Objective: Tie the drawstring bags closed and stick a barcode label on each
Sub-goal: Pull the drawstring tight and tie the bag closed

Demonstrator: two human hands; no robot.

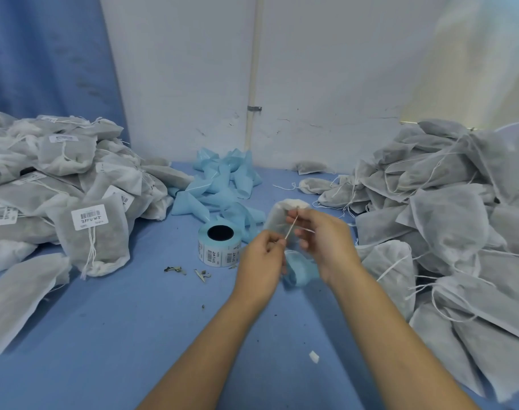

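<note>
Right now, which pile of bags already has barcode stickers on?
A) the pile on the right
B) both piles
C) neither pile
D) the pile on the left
D: bags in the left pile carry white barcode labels, while the right pile shows only plain bags with loose strings.

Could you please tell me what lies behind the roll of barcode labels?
Behind the label roll lies a crumpled heap of light blue paper strip, reaching back to the white wall. The table beneath the heap is covered.
</note>
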